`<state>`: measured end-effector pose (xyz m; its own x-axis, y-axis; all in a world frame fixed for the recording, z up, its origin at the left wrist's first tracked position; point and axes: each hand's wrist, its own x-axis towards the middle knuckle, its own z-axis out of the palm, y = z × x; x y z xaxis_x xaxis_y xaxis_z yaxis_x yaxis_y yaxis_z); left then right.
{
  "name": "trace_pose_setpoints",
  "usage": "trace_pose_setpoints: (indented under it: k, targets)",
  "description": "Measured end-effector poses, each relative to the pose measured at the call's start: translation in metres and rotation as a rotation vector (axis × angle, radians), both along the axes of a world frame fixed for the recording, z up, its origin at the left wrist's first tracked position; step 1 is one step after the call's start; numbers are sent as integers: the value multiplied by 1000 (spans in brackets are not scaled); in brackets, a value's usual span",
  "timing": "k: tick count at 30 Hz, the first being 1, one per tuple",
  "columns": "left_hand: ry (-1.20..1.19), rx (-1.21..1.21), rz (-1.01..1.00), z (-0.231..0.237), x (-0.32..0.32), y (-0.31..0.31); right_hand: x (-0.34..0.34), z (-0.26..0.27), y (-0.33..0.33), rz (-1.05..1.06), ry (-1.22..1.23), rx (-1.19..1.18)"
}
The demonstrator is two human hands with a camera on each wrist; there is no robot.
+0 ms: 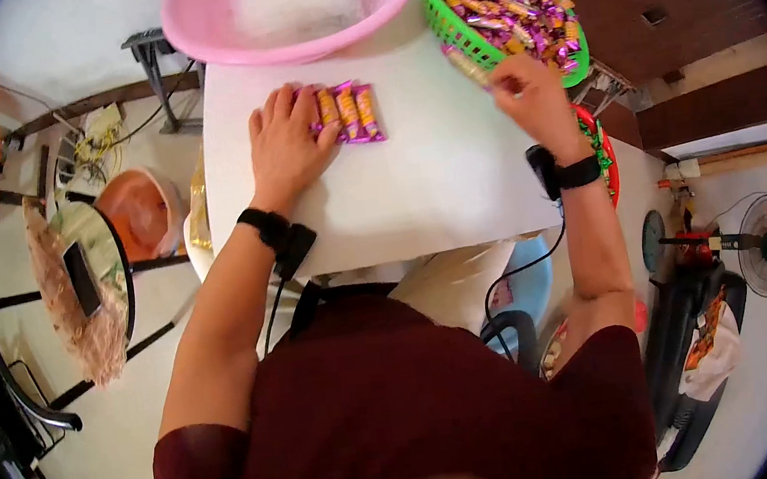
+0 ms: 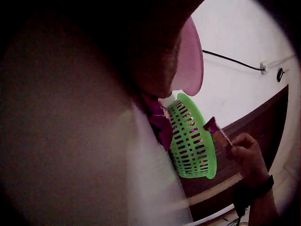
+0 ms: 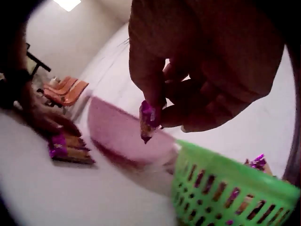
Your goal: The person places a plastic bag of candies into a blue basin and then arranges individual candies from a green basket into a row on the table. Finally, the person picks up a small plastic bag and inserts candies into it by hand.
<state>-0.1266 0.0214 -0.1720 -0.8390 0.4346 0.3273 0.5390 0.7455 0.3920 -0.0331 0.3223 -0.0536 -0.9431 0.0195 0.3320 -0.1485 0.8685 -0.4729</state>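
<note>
My left hand (image 1: 288,151) lies on the white table (image 1: 417,197), fingers extended, with its fingertips and thumb against a short row of purple-and-orange wrapped snack packets (image 1: 358,113). The packets lie side by side; the hand covers part of the row. Over the near side of the green basket (image 1: 435,18), my right hand (image 1: 534,101) pinches one snack packet (image 3: 147,117) between thumb and fingers. In the left wrist view this held packet (image 2: 217,134) stands out past the basket's rim. The basket is heaped with similar packets (image 1: 508,4).
A pink basin (image 1: 303,50) holding something pale and clear stands at the table's far side. Below the table's right edge is a red container (image 1: 612,173) with green wrapped pieces. To the left stand a round stool (image 1: 105,235) and an orange tub (image 1: 143,212).
</note>
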Motion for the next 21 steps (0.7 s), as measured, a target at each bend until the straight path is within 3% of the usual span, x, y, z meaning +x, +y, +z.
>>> trace_pose_setpoints:
  k: [3, 6, 9, 12, 16, 19, 21]
  targets:
    - [95, 51, 8, -9, -2, 1, -8, -55, -32, 88, -12, 279]
    - [126, 78, 14, -12, -1, 1, -7, -71, -62, 133, -175, 365]
    - [111, 76, 12, -11, -3, -1, -8, -52, -58, 66, -369, -34]
    - [40, 52, -2, -8, -2, -1, -12, -53, -27, -18, -147, -124]
    - [11, 26, 6, -8, -3, -1, -17, -67, -22, 69, -126, 33]
    - [36, 23, 14, -12, -4, -1, -22, -79, -40, 69, -318, -135]
    - [73, 53, 19, -12, -3, 0, -27, -72, -57, 1, -432, -63]
